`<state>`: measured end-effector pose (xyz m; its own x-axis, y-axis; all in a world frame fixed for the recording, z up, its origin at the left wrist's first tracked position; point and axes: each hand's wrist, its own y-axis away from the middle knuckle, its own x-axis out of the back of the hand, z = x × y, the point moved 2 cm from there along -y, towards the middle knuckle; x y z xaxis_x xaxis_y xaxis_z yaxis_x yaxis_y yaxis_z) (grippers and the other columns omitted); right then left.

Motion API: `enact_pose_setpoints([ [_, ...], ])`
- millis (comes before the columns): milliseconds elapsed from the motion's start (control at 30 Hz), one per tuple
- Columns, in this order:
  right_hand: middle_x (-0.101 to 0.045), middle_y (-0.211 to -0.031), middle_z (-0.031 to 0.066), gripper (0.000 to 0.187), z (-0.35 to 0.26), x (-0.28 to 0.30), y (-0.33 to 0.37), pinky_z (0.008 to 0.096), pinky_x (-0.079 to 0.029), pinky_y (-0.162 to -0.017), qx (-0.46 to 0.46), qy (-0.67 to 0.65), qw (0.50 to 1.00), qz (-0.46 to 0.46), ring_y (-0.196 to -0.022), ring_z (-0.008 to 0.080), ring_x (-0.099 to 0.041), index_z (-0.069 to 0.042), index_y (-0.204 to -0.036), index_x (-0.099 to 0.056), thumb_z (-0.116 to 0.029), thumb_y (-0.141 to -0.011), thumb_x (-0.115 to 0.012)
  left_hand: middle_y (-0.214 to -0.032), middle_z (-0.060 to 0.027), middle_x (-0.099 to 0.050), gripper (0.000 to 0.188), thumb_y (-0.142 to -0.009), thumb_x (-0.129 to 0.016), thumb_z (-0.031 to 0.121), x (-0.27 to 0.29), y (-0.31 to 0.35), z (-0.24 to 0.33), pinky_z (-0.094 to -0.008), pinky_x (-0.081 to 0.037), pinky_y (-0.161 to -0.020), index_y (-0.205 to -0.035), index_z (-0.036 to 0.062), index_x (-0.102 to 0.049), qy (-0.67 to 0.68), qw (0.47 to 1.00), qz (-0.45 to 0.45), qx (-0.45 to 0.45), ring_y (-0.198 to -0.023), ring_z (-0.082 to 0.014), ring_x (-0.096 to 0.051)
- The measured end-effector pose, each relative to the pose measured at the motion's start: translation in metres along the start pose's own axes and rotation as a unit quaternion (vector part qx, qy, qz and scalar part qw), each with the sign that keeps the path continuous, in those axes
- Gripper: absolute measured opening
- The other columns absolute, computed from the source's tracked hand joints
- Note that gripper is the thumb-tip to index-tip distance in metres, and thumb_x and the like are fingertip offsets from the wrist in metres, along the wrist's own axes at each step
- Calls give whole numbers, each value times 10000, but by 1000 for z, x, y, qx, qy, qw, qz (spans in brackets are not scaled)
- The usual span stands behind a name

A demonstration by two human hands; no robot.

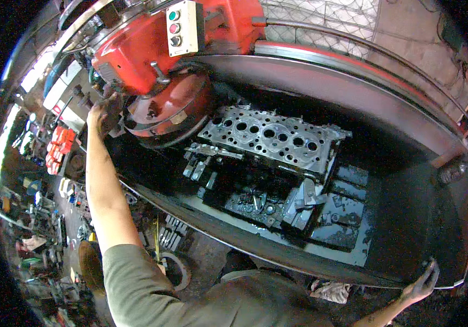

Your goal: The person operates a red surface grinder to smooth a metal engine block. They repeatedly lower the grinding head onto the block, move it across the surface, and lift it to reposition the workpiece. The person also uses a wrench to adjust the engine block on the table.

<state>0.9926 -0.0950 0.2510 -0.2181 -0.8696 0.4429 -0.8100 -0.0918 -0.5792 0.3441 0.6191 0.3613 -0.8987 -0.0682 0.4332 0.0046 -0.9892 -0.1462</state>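
Note:
My left arm reaches up to the red grinding machine (130, 60). There my left hand (99, 113) is closed around a dark part beside the round red wheel guard (174, 103); what exactly it grips is hidden. At the lower right, my right hand (423, 282), its fingers blackened, is closed over the near rim of the long dark machine tub (465, 245). Between the hands, an engine cylinder head (269, 136) lies inside the tub, its flat face with several round holes turned up. The wheel guard stands close to its left end.
A control box (184, 28) with green, red and black controls hangs on the machine. Metal blocks (302, 204) and a wet grey table (343, 215) lie near the cylinder head. Red containers (60, 147) and clutter stand at left. A bar (364, 43) runs along the back.

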Motion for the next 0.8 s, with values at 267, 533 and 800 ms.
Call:
enact_pose_setpoints([
  [267, -652, -992, 130, 207, -14, -6, 3, 312, -507, -748, 26, -2, 1000, -15, -796, 194, -607, 39, -1028, -633, -112, -941, -522, -1131, -80, -573, 322, -842, -624, 125, 26, -42, -63, -361, -543, -718, -1156, 60, -597, 201, 969, 143, -13, -955, -190, -584],
  [533, -657, -901, 133, 148, -27, -8, 4, 328, -530, -667, 124, -18, 992, 4, -729, 218, -625, 45, -963, -646, -60, -903, -560, -1092, -1, -568, 368, -806, -681, 70, -23, 1, -33, -259, -531, -807, -1154, 89, -566, 150, 983, 104, -4, -971, -111, -579],
  [800, -675, -881, 103, 142, -33, -6, 4, 319, -497, -702, 172, 6, 985, 14, -739, 208, -626, 9, -932, -670, -81, -889, -569, -1135, -50, -616, 390, -741, -717, 378, -100, 100, 57, -406, -515, -821, -1070, 186, -634, -579, 798, 120, -118, -1039, -279, -606],
])
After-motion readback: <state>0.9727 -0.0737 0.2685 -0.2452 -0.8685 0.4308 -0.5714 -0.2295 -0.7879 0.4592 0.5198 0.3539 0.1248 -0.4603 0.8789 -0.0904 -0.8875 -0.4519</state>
